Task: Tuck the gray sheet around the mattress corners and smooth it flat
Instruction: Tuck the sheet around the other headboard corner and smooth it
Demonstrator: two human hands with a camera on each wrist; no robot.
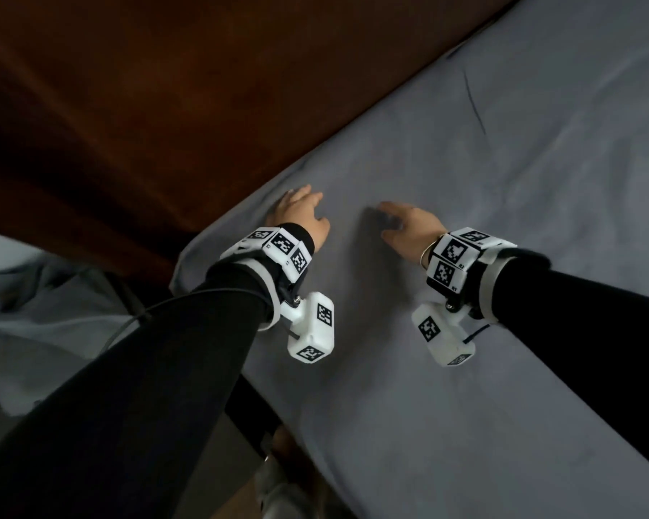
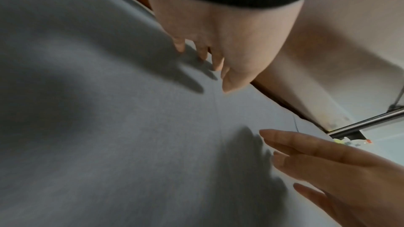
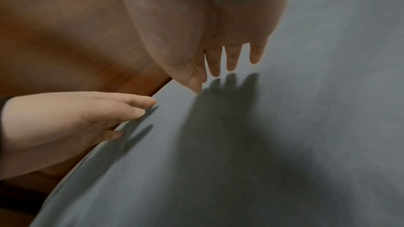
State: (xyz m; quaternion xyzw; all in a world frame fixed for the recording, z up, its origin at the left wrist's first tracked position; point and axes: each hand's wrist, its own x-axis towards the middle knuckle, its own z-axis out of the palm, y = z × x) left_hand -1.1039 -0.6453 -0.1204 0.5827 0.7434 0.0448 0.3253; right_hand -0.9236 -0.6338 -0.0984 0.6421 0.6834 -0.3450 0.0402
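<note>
The gray sheet (image 1: 465, 226) covers the mattress and lies mostly flat, with faint creases toward the far right. My left hand (image 1: 296, 211) sits palm down near the sheet's edge beside the wooden board, fingers straight. My right hand (image 1: 409, 226) is a hand's width to its right, also palm down with straight fingers. In the left wrist view the left hand (image 2: 218, 44) hovers just over the sheet (image 2: 109, 127) and casts a shadow on it, and the right hand (image 2: 328, 165) reaches in from the lower right. In the right wrist view the right hand (image 3: 207, 44) is spread over the sheet (image 3: 306, 127), with the left hand (image 3: 76, 118) at the edge.
A brown wooden headboard (image 1: 203, 88) runs along the mattress edge on the left. A loose gray cloth (image 1: 53, 312) lies lower left past the bed corner, beside a dark bed frame rail (image 1: 252, 413). A pale wall (image 2: 349, 58) and a metal bar (image 2: 371, 122) show beyond the bed.
</note>
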